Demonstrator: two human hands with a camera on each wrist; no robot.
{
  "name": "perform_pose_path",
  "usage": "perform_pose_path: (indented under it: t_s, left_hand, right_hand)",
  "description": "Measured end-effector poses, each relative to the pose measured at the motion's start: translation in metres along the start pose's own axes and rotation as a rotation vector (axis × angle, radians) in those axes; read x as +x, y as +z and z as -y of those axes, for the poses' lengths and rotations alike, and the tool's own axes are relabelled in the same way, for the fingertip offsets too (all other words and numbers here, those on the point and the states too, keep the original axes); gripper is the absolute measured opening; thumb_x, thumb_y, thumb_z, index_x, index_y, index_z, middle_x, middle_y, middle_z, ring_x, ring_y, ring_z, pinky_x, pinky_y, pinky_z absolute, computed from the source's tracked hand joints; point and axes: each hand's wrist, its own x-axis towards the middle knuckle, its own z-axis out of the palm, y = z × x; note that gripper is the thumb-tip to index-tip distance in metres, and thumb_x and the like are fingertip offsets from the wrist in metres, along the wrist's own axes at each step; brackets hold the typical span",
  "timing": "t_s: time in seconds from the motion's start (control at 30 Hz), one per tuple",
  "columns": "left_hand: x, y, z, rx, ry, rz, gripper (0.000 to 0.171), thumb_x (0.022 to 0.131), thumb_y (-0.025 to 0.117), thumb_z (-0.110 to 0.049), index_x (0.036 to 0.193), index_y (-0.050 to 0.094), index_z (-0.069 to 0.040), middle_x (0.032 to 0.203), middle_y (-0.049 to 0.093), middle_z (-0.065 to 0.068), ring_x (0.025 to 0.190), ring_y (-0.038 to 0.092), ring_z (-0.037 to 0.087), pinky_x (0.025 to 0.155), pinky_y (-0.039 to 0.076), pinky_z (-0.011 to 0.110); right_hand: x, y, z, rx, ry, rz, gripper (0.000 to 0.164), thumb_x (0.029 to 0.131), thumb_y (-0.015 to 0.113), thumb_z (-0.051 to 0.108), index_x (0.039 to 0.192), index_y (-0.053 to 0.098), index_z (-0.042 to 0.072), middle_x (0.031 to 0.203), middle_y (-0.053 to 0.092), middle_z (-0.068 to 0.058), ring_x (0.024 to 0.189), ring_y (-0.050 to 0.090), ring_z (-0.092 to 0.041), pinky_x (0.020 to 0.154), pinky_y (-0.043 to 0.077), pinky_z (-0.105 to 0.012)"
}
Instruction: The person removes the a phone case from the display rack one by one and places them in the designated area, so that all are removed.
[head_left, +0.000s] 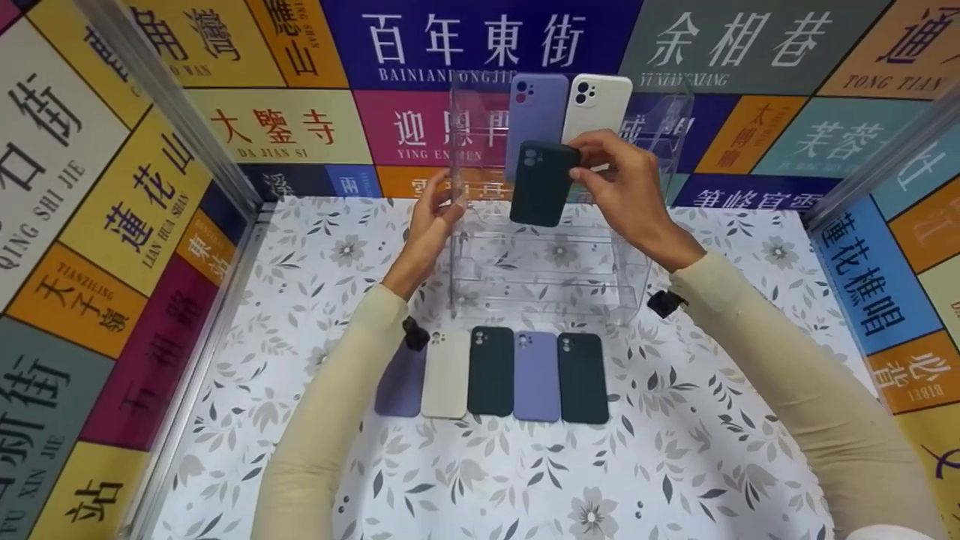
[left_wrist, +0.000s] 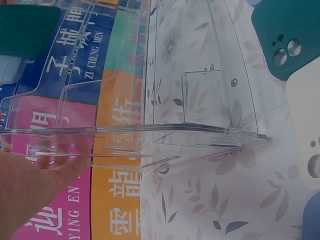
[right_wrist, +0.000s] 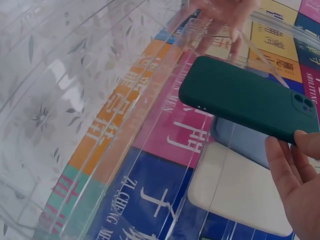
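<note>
A dark green phone case (head_left: 544, 186) is pinched at its upper right edge by my right hand (head_left: 626, 184), thumb in front. It hangs upright before the clear tiered display rack (head_left: 544, 300). In the rack's back tier stand a purple phone case (head_left: 535, 105) and a white phone case (head_left: 600, 109), side by side. My left hand (head_left: 433, 217) rests against the rack's left side panel; in the left wrist view its fingers (left_wrist: 65, 167) lie along the clear edge. The right wrist view shows the green case (right_wrist: 245, 97) partly over the purple and white ones.
On the table in front of the rack lies a row of phone cases: purple (head_left: 399, 386), white (head_left: 445, 379), green (head_left: 491, 371), purple (head_left: 537, 379) and green (head_left: 583, 379). The left sleeve partly covers the first. Lettered panels (head_left: 480, 45) enclose the flower-patterned tabletop (head_left: 720, 420).
</note>
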Motion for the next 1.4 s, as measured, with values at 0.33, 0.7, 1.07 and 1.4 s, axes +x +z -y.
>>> perform_pose_path:
  t_s: [0.33,0.7,1.07,1.4]
  left_hand:
    - [0.0,0.001,-0.001,0.011,-0.013,-0.011,0.062,0.107,0.063,-0.012,0.166,0.045,-0.013,0.15,0.062,0.022,0.125,0.068,0.034,0.111,0.052,0.047]
    - [0.0,0.0,0.001,-0.001,-0.003,-0.003,0.061,0.108,0.062,-0.01,0.166,0.044,-0.012,0.153,0.058,0.028,0.125,0.066,0.036,0.106,0.052,0.046]
    - [0.0,0.002,-0.001,-0.013,0.004,-0.004,0.059,0.108,0.062,-0.009,0.165,0.045,-0.01,0.147,0.063,0.02,0.126,0.066,0.035,0.1,0.052,0.041]
    - [0.001,0.001,-0.002,-0.015,0.002,-0.001,0.06,0.108,0.062,-0.008,0.166,0.044,-0.011,0.15,0.061,0.025,0.127,0.067,0.036,0.104,0.052,0.044]
  right_hand:
    - [-0.026,-0.017,-0.003,0.03,0.088,0.005,0.029,0.098,0.078,-0.007,0.125,0.076,0.002,0.107,0.078,-0.011,0.098,0.076,-0.02,0.087,0.063,-0.024]
    - [-0.054,-0.027,-0.014,-0.006,0.133,0.031,0.034,0.098,0.077,-0.008,0.13,0.075,0.003,0.109,0.078,-0.013,0.098,0.074,-0.015,0.085,0.06,-0.017]
    - [-0.081,-0.035,-0.026,-0.049,0.227,0.064,0.034,0.1,0.077,-0.004,0.133,0.074,0.006,0.113,0.076,-0.01,0.102,0.074,-0.018,0.089,0.06,-0.018]
    - [-0.098,-0.043,-0.032,-0.038,0.27,0.055,0.034,0.1,0.077,-0.004,0.133,0.075,0.006,0.112,0.076,-0.009,0.1,0.072,-0.019,0.087,0.059,-0.015]
